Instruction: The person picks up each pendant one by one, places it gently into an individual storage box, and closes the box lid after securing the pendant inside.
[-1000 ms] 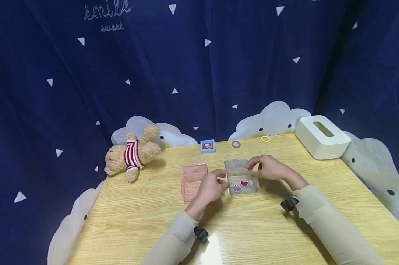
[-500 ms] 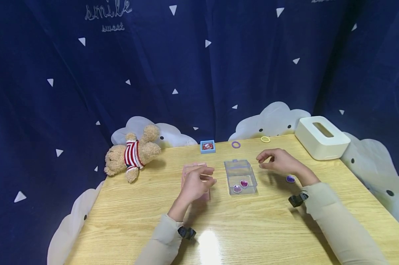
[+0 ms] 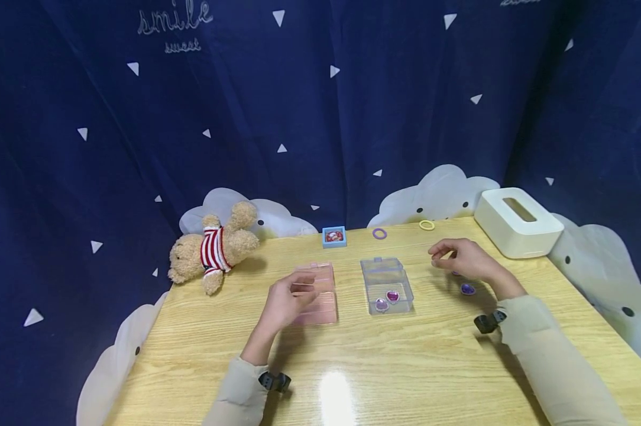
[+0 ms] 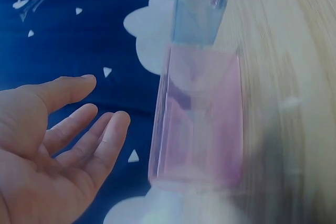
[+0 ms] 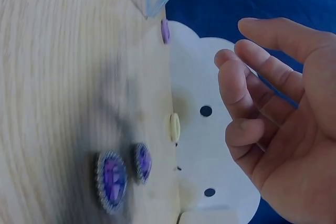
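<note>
Left hand (image 3: 283, 302): at 10 o'clock, fingers loosely spread, grip empty. Right hand (image 3: 461, 258): at 2 o'clock, fingers relaxed, grip empty.

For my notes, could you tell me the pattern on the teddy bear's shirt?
Red and white stripes on the teddy bear's shirt, clearest in the head view.

— What sort of place am I looking at from here?

— A staged tabletop set, I'd say, more a child's corner than a working room. I see a dark blue curtain (image 3: 320, 106) with white triangles and the stitched words "smile sweet" closing in all sides.

— Anything else?

— A pale wooden table (image 3: 405, 367), a teddy bear (image 3: 211, 251) in a striped top, and a white tissue box (image 3: 517, 220).
</note>
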`<state>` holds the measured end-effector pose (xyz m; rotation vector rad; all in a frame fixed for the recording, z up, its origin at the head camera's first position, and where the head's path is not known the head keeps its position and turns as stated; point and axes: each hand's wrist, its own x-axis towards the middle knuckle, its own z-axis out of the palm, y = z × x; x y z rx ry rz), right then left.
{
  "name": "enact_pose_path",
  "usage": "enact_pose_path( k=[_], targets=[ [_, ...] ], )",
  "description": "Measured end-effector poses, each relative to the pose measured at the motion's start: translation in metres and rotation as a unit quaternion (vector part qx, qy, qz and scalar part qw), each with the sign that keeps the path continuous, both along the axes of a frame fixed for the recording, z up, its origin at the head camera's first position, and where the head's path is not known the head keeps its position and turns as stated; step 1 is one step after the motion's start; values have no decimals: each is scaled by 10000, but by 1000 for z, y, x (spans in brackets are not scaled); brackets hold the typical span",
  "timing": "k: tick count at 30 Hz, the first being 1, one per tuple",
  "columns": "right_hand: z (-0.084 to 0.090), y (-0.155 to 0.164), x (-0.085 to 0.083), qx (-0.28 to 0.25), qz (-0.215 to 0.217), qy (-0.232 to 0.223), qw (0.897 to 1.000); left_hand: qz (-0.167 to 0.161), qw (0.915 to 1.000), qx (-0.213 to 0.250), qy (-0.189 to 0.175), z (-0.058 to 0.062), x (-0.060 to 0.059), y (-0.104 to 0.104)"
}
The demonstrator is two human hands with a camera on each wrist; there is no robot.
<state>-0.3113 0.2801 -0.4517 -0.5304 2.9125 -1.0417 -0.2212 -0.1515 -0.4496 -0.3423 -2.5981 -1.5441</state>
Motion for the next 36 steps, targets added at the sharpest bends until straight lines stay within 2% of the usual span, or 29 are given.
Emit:
enact_pose_path(
  k=[4,10,18,24,29,36],
  targets=[
    [-6,10,-2,54,-130,-8,9999,221,9994,170,-220,-2,2,-13],
    [-13,22,-5,7,-273,-179,9995,382,9986,244,-265,-8,1,-32],
    [-20,35,-9,113,-463,-304,9984,644,9970,-1,-421,-13,1,-47],
    [-27,44,-10,176,-562,-450,9972,492,9955,222,-781,-18,3,-51],
    [-32,52,-11,181,-659,-641,9956,212,9931,423,-1077,-21,4,-53],
    [-39,57,-13,235,-717,-778,9941,-91,9907,490,-1264,-23,6,-53]
  ],
)
